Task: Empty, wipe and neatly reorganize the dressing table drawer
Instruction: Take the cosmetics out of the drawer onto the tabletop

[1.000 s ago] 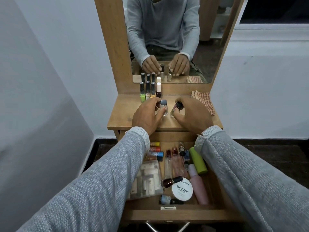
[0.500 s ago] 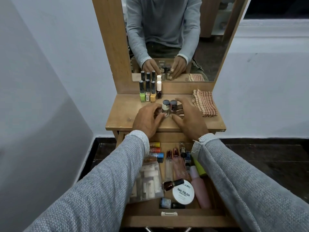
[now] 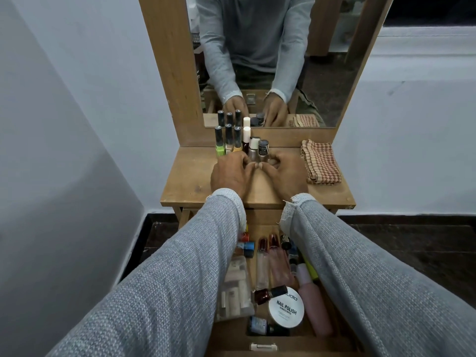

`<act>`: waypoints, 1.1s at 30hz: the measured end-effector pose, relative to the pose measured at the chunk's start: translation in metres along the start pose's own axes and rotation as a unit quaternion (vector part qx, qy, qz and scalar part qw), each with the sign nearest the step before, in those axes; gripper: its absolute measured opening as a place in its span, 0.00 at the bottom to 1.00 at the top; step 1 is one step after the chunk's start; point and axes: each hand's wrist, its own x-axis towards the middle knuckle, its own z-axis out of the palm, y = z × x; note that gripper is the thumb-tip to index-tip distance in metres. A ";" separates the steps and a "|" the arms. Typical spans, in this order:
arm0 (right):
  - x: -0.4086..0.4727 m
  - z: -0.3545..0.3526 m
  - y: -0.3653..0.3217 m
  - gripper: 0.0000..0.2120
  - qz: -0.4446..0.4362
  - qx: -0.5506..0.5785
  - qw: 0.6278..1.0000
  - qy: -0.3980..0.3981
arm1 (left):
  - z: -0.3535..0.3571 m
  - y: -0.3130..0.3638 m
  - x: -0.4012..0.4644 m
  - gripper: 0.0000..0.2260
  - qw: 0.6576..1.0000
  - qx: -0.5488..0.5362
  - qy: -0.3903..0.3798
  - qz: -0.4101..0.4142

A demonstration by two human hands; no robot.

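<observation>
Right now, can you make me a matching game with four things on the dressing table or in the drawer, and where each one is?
Things:
1. checked cloth
2. green nail polish bottle
3. round NAIL POLISH tub
4. pink bottle

Places:
A. lying in the drawer, right of the round tub
B. standing far left in the row by the mirror
C. folded on the tabletop's right side
D. in the drawer, near its front

Pairs: 1-C, 2-B, 3-D, 4-A
</observation>
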 end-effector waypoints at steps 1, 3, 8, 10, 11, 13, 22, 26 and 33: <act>0.002 0.002 0.000 0.06 0.007 -0.007 1.000 -0.002 | 0.001 0.000 0.001 0.07 1.000 0.005 0.001 0.002; 0.004 0.006 0.001 0.05 0.015 -0.022 1.000 0.004 | 0.004 0.000 0.001 0.08 1.000 0.010 0.008 0.007; 0.010 0.008 -0.002 0.08 0.051 -0.052 0.997 0.013 | 0.007 -0.001 0.001 0.09 0.999 0.019 0.025 0.014; 0.011 0.009 -0.004 0.09 0.056 -0.061 0.996 0.015 | 0.007 -0.002 0.001 0.09 0.999 0.007 0.033 0.008; 0.011 0.010 -0.004 0.09 0.056 -0.065 0.996 0.018 | 0.007 -0.002 0.000 0.08 0.999 0.000 0.040 0.004; 0.012 0.010 -0.005 0.10 0.059 -0.070 0.996 0.020 | 0.008 -0.001 -0.001 0.07 0.998 -0.011 0.058 -0.001; 0.014 0.010 -0.005 0.10 0.069 -0.063 0.996 0.014 | 0.006 0.001 -0.009 0.10 0.997 0.020 0.068 0.029; 0.015 0.009 -0.006 0.09 0.067 -0.067 0.995 0.001 | 0.007 0.002 -0.010 0.12 0.996 0.051 0.059 0.045; 0.028 0.002 -0.004 0.05 0.095 -0.015 0.992 -0.086 | 0.009 0.002 -0.014 0.11 0.995 0.063 0.066 0.046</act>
